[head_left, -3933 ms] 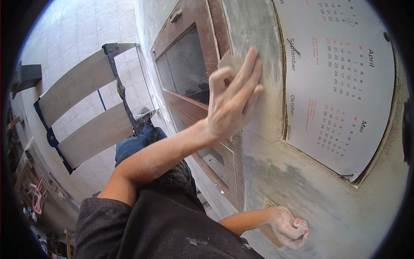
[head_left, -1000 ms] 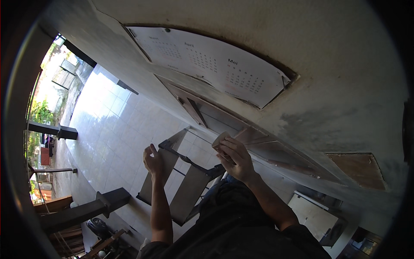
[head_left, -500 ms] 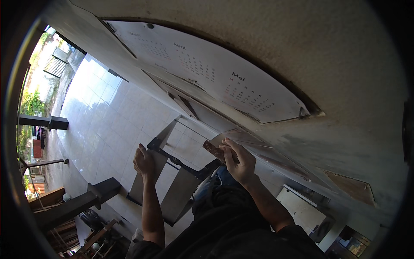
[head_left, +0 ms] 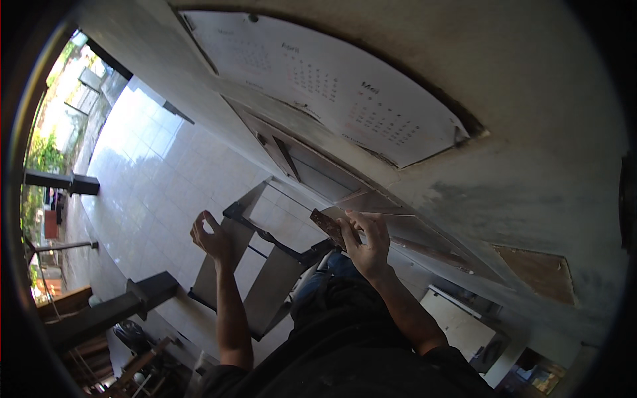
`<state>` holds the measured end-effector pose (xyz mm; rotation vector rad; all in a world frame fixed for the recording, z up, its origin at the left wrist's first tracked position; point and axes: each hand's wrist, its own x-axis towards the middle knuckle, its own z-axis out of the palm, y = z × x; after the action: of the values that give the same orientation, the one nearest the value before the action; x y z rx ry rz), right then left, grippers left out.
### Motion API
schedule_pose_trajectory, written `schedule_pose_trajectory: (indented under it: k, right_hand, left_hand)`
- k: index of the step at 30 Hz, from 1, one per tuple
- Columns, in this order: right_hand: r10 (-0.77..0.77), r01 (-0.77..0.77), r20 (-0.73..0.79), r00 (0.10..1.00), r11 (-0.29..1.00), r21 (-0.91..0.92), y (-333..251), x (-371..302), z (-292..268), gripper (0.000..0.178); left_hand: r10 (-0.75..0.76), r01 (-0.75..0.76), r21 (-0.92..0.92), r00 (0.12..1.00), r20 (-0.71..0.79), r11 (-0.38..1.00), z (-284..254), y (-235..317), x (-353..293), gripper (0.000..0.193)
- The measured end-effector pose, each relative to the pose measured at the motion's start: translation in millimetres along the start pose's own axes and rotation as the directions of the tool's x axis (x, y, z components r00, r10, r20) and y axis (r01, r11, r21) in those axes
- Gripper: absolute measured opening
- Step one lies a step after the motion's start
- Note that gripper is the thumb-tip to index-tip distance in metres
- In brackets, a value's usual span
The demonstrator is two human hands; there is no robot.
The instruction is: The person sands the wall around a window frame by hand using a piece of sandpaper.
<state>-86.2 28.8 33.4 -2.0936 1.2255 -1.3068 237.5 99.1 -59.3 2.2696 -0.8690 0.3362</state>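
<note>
My right hand (head_left: 369,244) grips a flat, rusty brown scraper-like piece (head_left: 326,226) between thumb and fingers, its wide end pointing up and left. Out to the left, my left hand (head_left: 212,237) is raised with fingers curled and the thumb meeting the forefinger in a loop; whatever may be pinched there is too small to make out. Above both hands, a white calendar sheet (head_left: 312,79) is fixed to the wall, apart from them. Below the hands stands a stepladder (head_left: 272,282) with broad grey steps and a black frame.
The pale wall (head_left: 531,179) rises at the right, with a brown bare patch (head_left: 536,272) on it. Shiny tiled floor (head_left: 159,172) spreads below. A dark post (head_left: 142,298) crosses at lower left. A white cabinet (head_left: 458,325) stands at lower right.
My left hand has shifted slightly left and turned, showing a loop between thumb and forefinger. My right hand still holds the brown piece, its fingers slightly shifted. The calendar appears higher in view.
</note>
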Motion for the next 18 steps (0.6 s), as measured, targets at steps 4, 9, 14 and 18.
schedule_pose_trajectory:
  k: [4, 9, 14, 18]
  right_hand:
    - [-0.001, -0.003, -0.063, 0.998, 0.999, -0.052, -3, -8, 5, 0.040]
    - [-0.024, 0.021, -0.047, 0.999, 0.998, -0.065, -17, -4, 5, 0.040]
    - [0.109, -0.108, -0.078, 0.991, 0.994, 0.016, -27, 6, 9, 0.037]
    - [0.405, -0.410, 0.065, 0.912, 0.909, 0.081, -22, 20, 1, 0.020]
  left_hand:
    - [-0.186, 0.311, -0.455, 0.936, 0.297, 0.834, -18, 52, -30, 0.025]
    - [0.216, 0.624, -0.602, 0.583, 0.783, 0.499, -51, 165, -66, 0.030]
    - [0.283, 0.762, -0.519, 0.438, 0.853, 0.388, -37, 172, -62, 0.032]
    - [0.449, 0.811, -0.500, 0.341, 0.826, 0.304, -39, 182, -52, 0.039]
